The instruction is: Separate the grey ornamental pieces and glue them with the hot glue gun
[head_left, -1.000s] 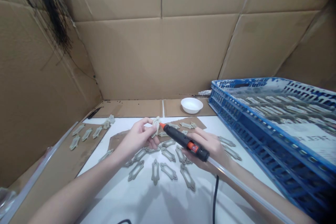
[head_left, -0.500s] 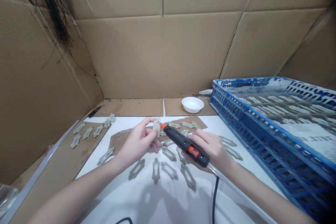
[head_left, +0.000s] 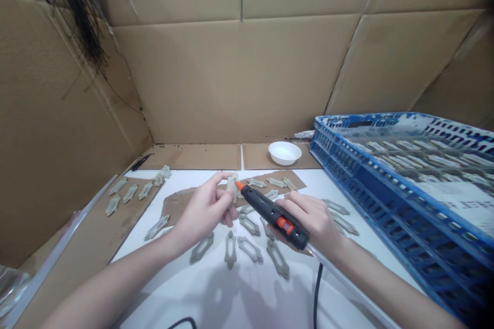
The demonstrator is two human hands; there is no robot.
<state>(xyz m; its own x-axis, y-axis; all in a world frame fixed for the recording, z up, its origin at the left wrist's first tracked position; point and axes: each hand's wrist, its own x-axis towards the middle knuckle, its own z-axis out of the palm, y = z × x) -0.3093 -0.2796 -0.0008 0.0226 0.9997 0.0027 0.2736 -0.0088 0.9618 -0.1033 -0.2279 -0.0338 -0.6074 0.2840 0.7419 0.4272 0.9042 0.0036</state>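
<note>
My left hand (head_left: 204, 211) pinches a small grey-beige openwork plate (head_left: 232, 187) upright between fingers and thumb. My right hand (head_left: 311, 218) grips a black and orange hot glue gun (head_left: 272, 215). Its orange nozzle points at the held plate and stops just beside it, with no contact that I can make out. A clear glue stick (head_left: 347, 282) runs from the gun's rear toward the lower right. Similar plates (head_left: 230, 250) lie scattered on the white table (head_left: 173, 293) below my hands, and some are partly hidden behind them.
A brown cardboard sheet (head_left: 175, 208) lies under some plates, and another at the left (head_left: 92, 231) carries a further row. A blue plastic crate (head_left: 386, 211) holding many plates stands at the right. Behind are a white bowl (head_left: 284, 153) and cardboard walls (head_left: 239, 82). A black cable (head_left: 317, 293) trails forward.
The held plate has turned to a more upright position in my left hand. The glue gun's nozzle stays close to it, and the whole view has shifted slightly.
</note>
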